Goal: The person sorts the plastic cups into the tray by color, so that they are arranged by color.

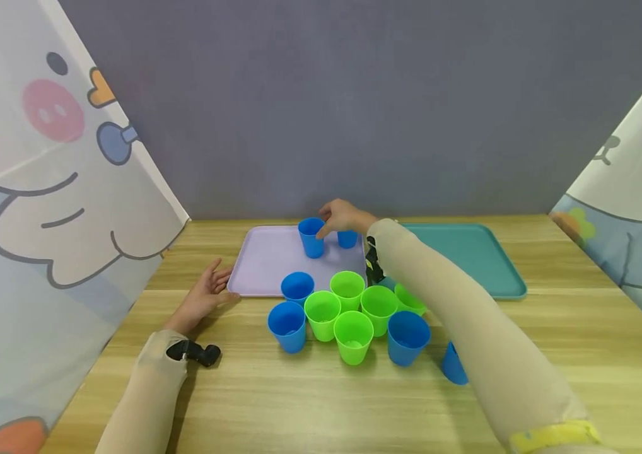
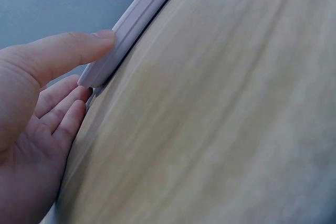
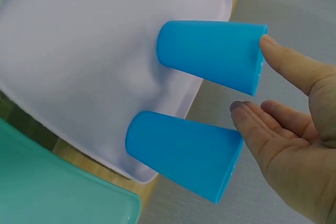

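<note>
Two blue cups stand upright on the lilac tray (image 1: 267,261). My right hand (image 1: 345,216) is at the left one, a blue cup (image 1: 312,244), with the thumb at its rim in the right wrist view. Its other fingers (image 3: 252,124) are spread apart from the thumb, near the rim of the second blue cup (image 3: 181,153). At the tray's near left corner rests my left hand (image 1: 202,299). In the left wrist view its straight thumb (image 2: 79,48) touches the tray's edge (image 2: 142,19), the other fingers loosely bent by the corner.
In front of the tray stand several green cups (image 1: 353,337), with blue cups (image 1: 287,328) to their left and a blue cup (image 1: 408,338) to their right. Another blue cup (image 1: 454,366) is partly behind the right sleeve. A teal tray (image 1: 468,252) lies at the right.
</note>
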A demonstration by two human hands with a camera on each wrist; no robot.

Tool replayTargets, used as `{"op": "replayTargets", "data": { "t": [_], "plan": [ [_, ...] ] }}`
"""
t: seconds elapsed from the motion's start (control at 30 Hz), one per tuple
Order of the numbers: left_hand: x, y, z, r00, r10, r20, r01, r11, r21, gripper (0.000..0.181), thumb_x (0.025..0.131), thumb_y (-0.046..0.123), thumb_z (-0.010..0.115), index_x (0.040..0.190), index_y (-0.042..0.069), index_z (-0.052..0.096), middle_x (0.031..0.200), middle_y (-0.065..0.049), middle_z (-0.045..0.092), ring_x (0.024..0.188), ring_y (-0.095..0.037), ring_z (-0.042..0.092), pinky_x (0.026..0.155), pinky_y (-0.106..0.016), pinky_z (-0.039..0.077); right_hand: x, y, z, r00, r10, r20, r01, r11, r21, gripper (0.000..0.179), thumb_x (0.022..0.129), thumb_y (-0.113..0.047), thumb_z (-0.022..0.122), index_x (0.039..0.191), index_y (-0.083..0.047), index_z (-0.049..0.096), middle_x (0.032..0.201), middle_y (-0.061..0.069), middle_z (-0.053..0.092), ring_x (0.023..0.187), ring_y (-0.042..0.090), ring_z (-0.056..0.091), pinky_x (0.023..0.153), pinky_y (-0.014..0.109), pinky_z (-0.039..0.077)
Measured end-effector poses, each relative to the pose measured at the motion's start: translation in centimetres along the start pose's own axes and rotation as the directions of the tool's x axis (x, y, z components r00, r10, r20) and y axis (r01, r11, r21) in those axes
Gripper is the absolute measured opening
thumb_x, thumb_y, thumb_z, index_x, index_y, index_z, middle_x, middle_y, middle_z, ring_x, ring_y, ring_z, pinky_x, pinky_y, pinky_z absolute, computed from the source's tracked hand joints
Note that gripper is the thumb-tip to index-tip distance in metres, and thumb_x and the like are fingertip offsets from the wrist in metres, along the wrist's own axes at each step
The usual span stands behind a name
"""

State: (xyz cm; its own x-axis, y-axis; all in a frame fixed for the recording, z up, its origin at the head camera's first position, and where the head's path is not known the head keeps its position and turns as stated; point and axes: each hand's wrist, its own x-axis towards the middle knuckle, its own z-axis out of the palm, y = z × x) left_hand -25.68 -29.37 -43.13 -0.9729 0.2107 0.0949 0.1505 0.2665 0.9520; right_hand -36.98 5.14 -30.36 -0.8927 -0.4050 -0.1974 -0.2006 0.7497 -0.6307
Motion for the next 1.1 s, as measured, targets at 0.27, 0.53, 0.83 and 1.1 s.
{"op": "replayTargets", "data": {
  "t": [0.27,0.53,0.83,1.1],
  "plan": [
    [-0.2,-0.2,0.1,1.0,0.006,-0.004,-0.006,1.0,0.003,0.1,0.084,-0.017,0.066,0.154,-0.009,-0.004,0.151,-0.037,0.03,0.139,-0.046,0.03,0.111,-0.024,0.035,-2.3,0.0,-1.4,0.997,-0.07,-0.017,0.071,0.993,0.09,0.071,0.086,-0.017,0.079,0.146,-0.001,0.046,0.141,0.017,0.054,0.128,0.029,0.052,0.107,0.038,0.044],
    [0.0,-0.1,0.1,1.0,0.004,0.003,-0.005,1.0,0.015,0.098,0.086,-0.016,0.065,0.154,-0.008,-0.005,0.151,-0.036,0.029,0.14,-0.046,0.029,0.116,-0.034,0.031,-5.8,0.7,-3.2,0.992,-0.127,-0.012,0.127,0.973,0.195,0.07,0.086,-0.013,0.079,0.147,-0.002,0.046,0.14,0.02,0.053,0.124,0.029,0.054,0.104,0.038,0.047],
    [-0.2,0.1,-0.1,1.0,-0.003,-0.001,0.003,1.0,0.01,0.101,0.085,-0.015,0.067,0.154,-0.009,-0.006,0.151,-0.038,0.028,0.139,-0.049,0.029,0.117,-0.042,0.029,-9.3,3.3,-5.2,0.984,-0.18,0.007,0.172,0.952,0.253,0.065,0.088,-0.007,0.076,0.145,0.003,0.046,0.136,0.025,0.054,0.122,0.033,0.055,0.103,0.041,0.048],
    [-0.1,0.0,0.0,1.0,-0.006,0.005,0.006,1.0,0.005,0.1,0.085,-0.014,0.066,0.154,-0.008,-0.006,0.152,-0.037,0.028,0.14,-0.048,0.029,0.117,-0.039,0.03,-14.3,6.4,-6.2,0.974,-0.224,-0.019,0.222,0.946,0.236,0.061,0.087,-0.005,0.076,0.141,0.004,0.049,0.13,0.021,0.059,0.118,0.032,0.056,0.101,0.042,0.049]
  ]
}}
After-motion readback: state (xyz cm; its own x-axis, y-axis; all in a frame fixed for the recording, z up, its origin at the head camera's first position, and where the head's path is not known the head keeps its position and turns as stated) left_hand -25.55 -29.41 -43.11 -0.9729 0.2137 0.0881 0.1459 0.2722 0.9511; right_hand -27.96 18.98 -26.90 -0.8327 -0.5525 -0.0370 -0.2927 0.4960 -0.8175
